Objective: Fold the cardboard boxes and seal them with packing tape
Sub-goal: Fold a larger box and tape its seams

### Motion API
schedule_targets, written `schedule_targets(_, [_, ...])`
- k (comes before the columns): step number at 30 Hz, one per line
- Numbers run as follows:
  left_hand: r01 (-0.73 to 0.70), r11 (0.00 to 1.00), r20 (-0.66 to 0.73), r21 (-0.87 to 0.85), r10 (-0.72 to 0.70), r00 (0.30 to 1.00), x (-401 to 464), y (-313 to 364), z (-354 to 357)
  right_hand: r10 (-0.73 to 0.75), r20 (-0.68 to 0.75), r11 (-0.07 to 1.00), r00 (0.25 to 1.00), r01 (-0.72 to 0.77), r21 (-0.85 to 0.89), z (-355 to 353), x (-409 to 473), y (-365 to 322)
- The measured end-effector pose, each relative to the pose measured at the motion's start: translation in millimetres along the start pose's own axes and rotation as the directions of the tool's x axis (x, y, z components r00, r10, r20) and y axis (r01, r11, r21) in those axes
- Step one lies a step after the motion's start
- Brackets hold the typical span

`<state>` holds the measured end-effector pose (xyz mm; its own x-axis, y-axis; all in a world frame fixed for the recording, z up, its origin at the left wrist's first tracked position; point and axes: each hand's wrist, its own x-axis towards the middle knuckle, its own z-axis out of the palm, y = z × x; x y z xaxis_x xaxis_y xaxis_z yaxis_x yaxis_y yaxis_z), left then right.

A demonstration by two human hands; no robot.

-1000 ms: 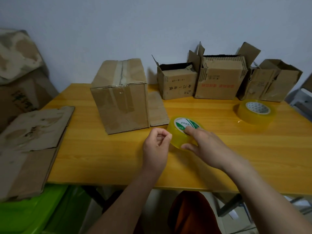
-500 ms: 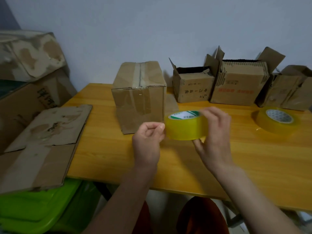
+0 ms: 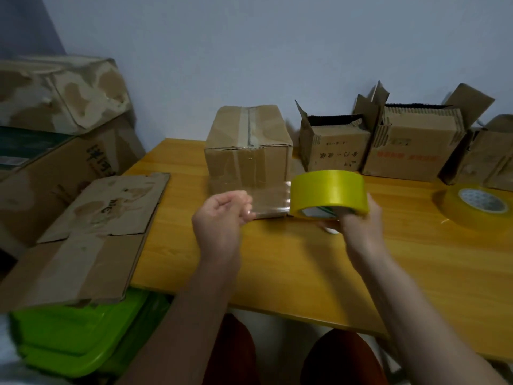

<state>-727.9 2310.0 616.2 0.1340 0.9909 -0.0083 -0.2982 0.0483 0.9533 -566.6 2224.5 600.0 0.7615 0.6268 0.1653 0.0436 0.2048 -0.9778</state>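
Above the counter's near edge, the right hand gripped the tape roll while the left hand pinched its free end taut, likely for the box just behind.

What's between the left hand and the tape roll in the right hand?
In the head view, a pulled-out strip of clear tape spans from the left hand, which pinches its end, to the yellow tape roll held by the right hand. The taped box shows through it.
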Motion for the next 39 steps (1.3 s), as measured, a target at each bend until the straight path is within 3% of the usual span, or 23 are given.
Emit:
schedule_targets(3, [0.051,0.999,0.076,0.003,-0.051,0.996,6.8,6.1,-9.1,0.004,-0.047,1.0,0.999,-0.005,-0.018,-7.4,5.1,1.3])
schedule_targets(8, [0.094,0.995,0.043,-0.026,-0.092,0.995,6.9,5.1,-9.5,0.031,-0.045,1.0,0.998,-0.031,0.0,3.6,11.1,0.9])
schedule_targets(12, [0.019,0.999,-0.062,0.028,-0.017,0.998,18.5,11.6,-19.0,-0.164,0.042,0.915,0.986,0.168,-0.368,-2.8,17.2,-2.5])
schedule_targets(14, [0.015,0.999,-0.109,0.031,-0.011,0.994,27.2,15.3,-27.9,-0.194,0.009,0.808,0.981,0.165,-0.565,-11.8,26.7,-2.0])
schedule_targets(16, [0.01,0.999,-0.111,0.047,-0.004,0.994,34.5,18.5,-32.9,-0.213,-0.018,0.761,0.977,0.154,-0.63,-16.3,35.9,-0.1])
schedule_targets(17, [0.006,0.999,-0.118,0.051,0.0,0.993,37.3,19.4,-33.8,-0.205,-0.047,0.807,0.978,0.142,-0.574,-15.6,40.3,0.3])
schedule_targets(20, [-0.001,0.997,-0.134,0.071,0.011,0.991,43.8,23.0,-30.1,-0.071,-0.076,0.979,0.995,0.055,-0.195,-6.5,44.7,-5.5])
schedule_targets(22, [-0.023,0.997,-0.125,0.077,0.033,0.992,49.0,28.8,-27.9,-0.077,-0.029,0.981,0.997,0.071,-0.181,-3.8,46.7,-7.7])
schedule_targets(24, [-0.049,0.996,-0.143,0.072,0.059,0.988,56.2,34.6,-27.0,-0.19,0.026,0.893,0.981,0.184,-0.411,-6.6,50.3,-9.8])
schedule_targets(26, [-0.065,0.995,-0.222,0.08,0.081,0.972,64.6,38.1,-29.5,-0.303,0.054,0.681,0.951,0.256,-0.686,-14.5,56.4,-12.5])
schedule_targets(28, [-0.069,0.991,-0.261,0.118,0.098,0.96,72.8,39.2,-32.1,-0.347,0.055,0.535,0.936,0.246,-0.809,-22.7,62.0,-17.2])
schedule_targets(32, [-0.071,0.978,-0.247,0.195,0.119,0.962,90.1,40.9,-25.9,-0.298,-0.005,0.66,0.955,0.202,-0.723,-18.1,73.6,-34.6])
schedule_targets(39, [-0.112,0.94,-0.273,0.323,0.206,0.94,129.5,53.0,-8.8,-0.364,0.061,0.483,0.929,0.244,-0.841,-3.0,97.4,-58.7])
